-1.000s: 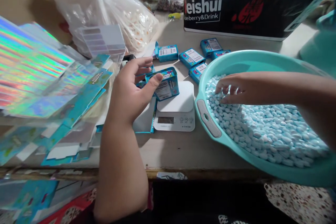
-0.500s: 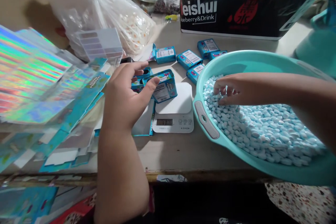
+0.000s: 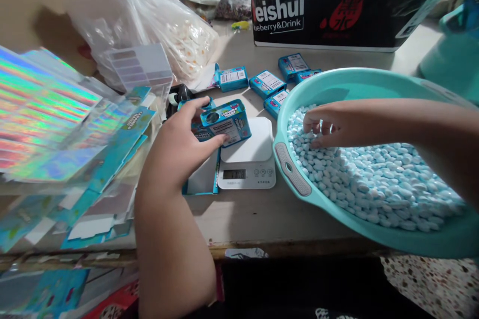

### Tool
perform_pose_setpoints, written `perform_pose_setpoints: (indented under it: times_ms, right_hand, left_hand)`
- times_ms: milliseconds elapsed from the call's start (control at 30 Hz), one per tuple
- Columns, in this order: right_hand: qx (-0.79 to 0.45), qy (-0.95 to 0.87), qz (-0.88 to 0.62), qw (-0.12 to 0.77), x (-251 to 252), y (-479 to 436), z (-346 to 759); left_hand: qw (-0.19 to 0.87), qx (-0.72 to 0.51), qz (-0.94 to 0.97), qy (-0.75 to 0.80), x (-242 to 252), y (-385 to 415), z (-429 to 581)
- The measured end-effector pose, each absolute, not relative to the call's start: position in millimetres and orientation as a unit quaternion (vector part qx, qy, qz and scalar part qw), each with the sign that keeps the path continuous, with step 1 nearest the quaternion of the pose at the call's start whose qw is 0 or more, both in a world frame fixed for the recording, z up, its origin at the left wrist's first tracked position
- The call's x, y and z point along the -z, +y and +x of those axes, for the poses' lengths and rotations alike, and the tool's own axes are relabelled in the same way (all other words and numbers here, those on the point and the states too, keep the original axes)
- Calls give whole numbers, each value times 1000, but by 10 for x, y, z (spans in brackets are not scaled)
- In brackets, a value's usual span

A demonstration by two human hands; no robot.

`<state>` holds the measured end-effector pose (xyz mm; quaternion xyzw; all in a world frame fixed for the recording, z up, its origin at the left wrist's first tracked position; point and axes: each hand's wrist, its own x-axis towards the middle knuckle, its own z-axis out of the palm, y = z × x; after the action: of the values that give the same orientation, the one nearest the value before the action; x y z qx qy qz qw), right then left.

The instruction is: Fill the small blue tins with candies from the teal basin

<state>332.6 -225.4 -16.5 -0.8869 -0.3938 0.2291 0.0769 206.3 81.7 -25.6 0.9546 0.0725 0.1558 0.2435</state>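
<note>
My left hand (image 3: 181, 142) is closed round a small blue candy box (image 3: 234, 127) with a round hole in its top. The thumb presses on its printed front face and the fingers reach behind. The box stands slightly tilted on the white plate of a digital kitchen scale (image 3: 249, 172), whose display digits are too blurred to read. Partly behind my fingers is another blue box. Inside a turquoise basin (image 3: 337, 76), my right hand (image 3: 326, 122) has curled fingers, their tips among pale blue candies (image 3: 389, 184). What they pinch is mostly hidden.
Several blue boxes (image 3: 266, 83) lie behind the scale. Flat printed cardboard and shiny sheets (image 3: 45, 124) pile up on the left, below a clear plastic bag (image 3: 179, 35). A black carton (image 3: 325, 17) stands at the back. The table's front edge (image 3: 299, 249) runs below the scale.
My left hand has lowered, its thumb sliding down onto the box's front, and the box's holed top shows more. My right hand stays in the candies. The view has shifted slightly.
</note>
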Motion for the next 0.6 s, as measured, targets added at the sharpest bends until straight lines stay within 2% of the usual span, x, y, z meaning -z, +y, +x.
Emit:
perform_pose_setpoints:
  times_ms: [200, 400, 600]
  right_hand:
    - [-231, -388, -889, 71, 154, -2254, 3324]
    - [-219, -370, -901, 54, 152, -2193, 3256]
    - [-268, -328, -905, 21, 64, -2103, 3160]
  left_hand:
    - [317, -260, 909, 79, 269, 921, 2030]
    - [255, -357, 891, 112, 296, 998, 1994]
    - [231, -382, 882, 150, 364, 1075, 1914]
